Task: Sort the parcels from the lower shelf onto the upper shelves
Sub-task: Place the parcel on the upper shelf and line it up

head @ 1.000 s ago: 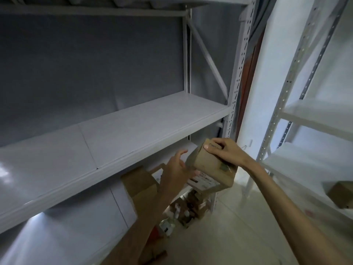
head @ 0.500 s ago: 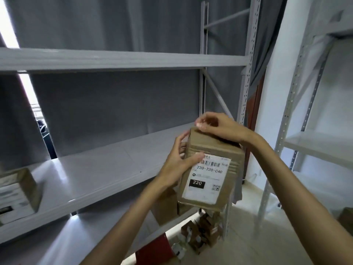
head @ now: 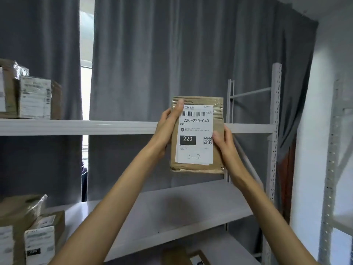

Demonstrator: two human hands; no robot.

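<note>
The left hand (head: pixel 168 129) grips the left edge of the flat brown cardboard parcel (head: pixel 197 134), thumb on front. It stands upright, label facing the camera, before the grey metal shelf (head: pixel 95 127). The right hand (head: pixel 223 142) pinches its right edge.

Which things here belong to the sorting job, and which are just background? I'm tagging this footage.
Job: held parcel, left hand, right hand, upper shelf, shelved parcels.
Background: grey curtain, neighbouring rack.

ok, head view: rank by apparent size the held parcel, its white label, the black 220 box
1. held parcel
2. white label
3. black 220 box
All lie on one face, so depth doesn't skew the order.
</note>
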